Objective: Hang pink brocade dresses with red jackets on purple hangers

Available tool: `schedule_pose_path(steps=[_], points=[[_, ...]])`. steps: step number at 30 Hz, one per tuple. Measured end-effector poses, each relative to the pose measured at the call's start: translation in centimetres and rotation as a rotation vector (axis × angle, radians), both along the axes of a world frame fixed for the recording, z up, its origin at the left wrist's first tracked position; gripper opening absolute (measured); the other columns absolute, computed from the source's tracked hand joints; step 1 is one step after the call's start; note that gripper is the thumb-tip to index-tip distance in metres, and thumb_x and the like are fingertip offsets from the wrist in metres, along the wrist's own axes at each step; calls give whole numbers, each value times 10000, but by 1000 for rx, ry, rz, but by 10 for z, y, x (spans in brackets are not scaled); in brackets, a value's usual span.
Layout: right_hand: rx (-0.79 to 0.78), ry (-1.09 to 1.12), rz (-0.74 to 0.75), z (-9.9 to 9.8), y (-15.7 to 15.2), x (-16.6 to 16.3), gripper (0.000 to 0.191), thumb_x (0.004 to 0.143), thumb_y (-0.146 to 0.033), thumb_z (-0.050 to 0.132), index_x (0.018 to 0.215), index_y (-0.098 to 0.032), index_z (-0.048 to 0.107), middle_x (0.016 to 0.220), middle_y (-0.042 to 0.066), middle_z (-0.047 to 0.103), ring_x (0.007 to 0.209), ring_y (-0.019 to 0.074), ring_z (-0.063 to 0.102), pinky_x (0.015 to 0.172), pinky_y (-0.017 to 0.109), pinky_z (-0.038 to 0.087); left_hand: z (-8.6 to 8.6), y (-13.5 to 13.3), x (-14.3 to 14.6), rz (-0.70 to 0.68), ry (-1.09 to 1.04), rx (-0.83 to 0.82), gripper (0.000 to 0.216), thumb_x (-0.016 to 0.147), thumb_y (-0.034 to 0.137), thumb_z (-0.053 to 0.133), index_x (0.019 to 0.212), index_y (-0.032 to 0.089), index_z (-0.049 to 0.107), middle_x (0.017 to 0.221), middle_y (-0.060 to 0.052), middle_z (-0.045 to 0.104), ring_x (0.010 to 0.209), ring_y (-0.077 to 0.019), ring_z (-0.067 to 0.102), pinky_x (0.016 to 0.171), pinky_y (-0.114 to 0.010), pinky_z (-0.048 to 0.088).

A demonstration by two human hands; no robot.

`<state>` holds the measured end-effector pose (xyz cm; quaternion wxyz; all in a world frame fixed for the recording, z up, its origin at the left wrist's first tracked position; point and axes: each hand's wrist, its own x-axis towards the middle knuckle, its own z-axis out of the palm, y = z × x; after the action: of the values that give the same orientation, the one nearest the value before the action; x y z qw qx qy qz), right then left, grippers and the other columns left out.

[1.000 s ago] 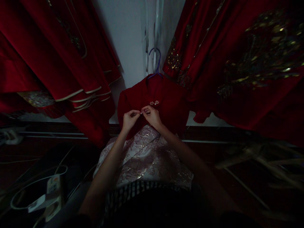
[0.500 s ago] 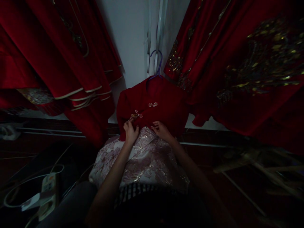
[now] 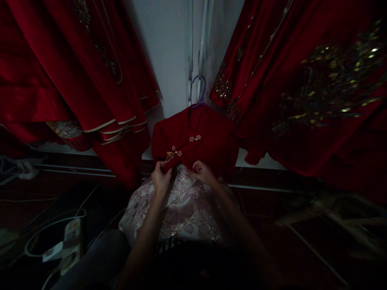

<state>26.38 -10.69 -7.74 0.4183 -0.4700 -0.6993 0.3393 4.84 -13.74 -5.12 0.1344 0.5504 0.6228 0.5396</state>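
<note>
A red top [image 3: 211, 137] hangs on a purple hanger [image 3: 203, 90] in front of me. White flower-shaped fastenings [image 3: 195, 138] and a gold ornament [image 3: 171, 154] decorate its front. Below the top spreads a pale pink and silver brocade skirt [image 3: 187, 205]; whether the two are joined I cannot tell. My left hand [image 3: 161, 179] is closed on the top's lower front edge, under the gold ornament. Fingers bent and pinched, my right hand [image 3: 204, 173] grips the same edge a little to the right. Between the hands the red edge lifts above the brocade.
Red garments with pale trim [image 3: 99, 100] hang at the left, and a red garment with gold sequins [image 3: 326, 88] at the right. A power strip [image 3: 71, 241] with cables lies at the lower left. Thin wooden pieces [image 3: 326, 213] lie at the right.
My left hand has moved down and slightly left, from near the gold ornament to the top's lower edge. The red edge is now raised between both hands. The view has tilted slightly.
</note>
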Motion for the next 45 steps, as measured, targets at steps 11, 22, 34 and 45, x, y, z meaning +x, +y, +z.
schedule_pose_path(steps=[11, 22, 34, 45], points=[[44, 13, -230, 36, -14, 5, 223, 648, -248, 630, 835, -188, 524, 772, 0, 593, 646, 118, 571, 609, 235, 465, -2, -50, 62, -273, 474, 272, 185, 828, 153, 538, 966, 211, 647, 849, -48, 573, 833, -179, 533, 760, -282, 434], [-150, -212, 12, 18, -3, 43, 181, 643, -245, 633, 807, -188, 580, 670, -38, 572, 622, 110, 540, 583, 216, 402, -21, -32, 53, -282, 207, 45, 224, 889, 221, 474, 1074, 191, 597, 838, -27, 558, 775, -144, 536, 742, -252, 429], [-291, 15, 239, 30, -10, 41, 156, 689, -269, 578, 783, -196, 478, 615, -65, 508, 510, 94, 520, 492, 209, 403, -21, -50, 50, -194, 86, 105, 168, 905, 225, 466, 1016, 188, 586, 831, -19, 569, 741, -117, 540, 715, -227, 434], [-422, 410, 341, 59, -29, 17, 251, 687, -237, 629, 891, -203, 486, 660, -62, 599, 557, 86, 582, 578, 216, 478, -2, -45, 63, -318, -219, -28, 140, 793, 275, 618, 889, 174, 603, 827, -16, 631, 730, -104, 616, 636, -197, 514]])
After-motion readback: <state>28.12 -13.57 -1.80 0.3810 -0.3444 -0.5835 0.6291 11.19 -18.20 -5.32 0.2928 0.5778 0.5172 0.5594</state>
